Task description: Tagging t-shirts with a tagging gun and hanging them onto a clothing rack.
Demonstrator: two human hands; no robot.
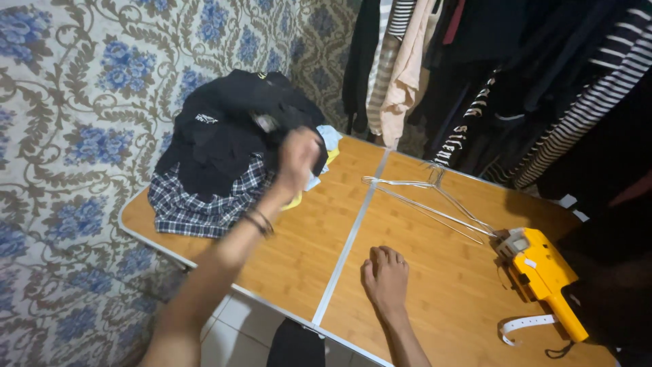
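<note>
dark clothes (pixel 231 132) under left fingers (pixel 299 146)

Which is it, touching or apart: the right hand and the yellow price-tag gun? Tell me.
Apart. The head view shows the right hand flat on bare wooden table, well short of the yellow price-tag gun.

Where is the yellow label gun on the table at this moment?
In the head view, the yellow label gun lies at the right end of the wooden table, beside the wire hangers and to the right of the right hand.
</note>
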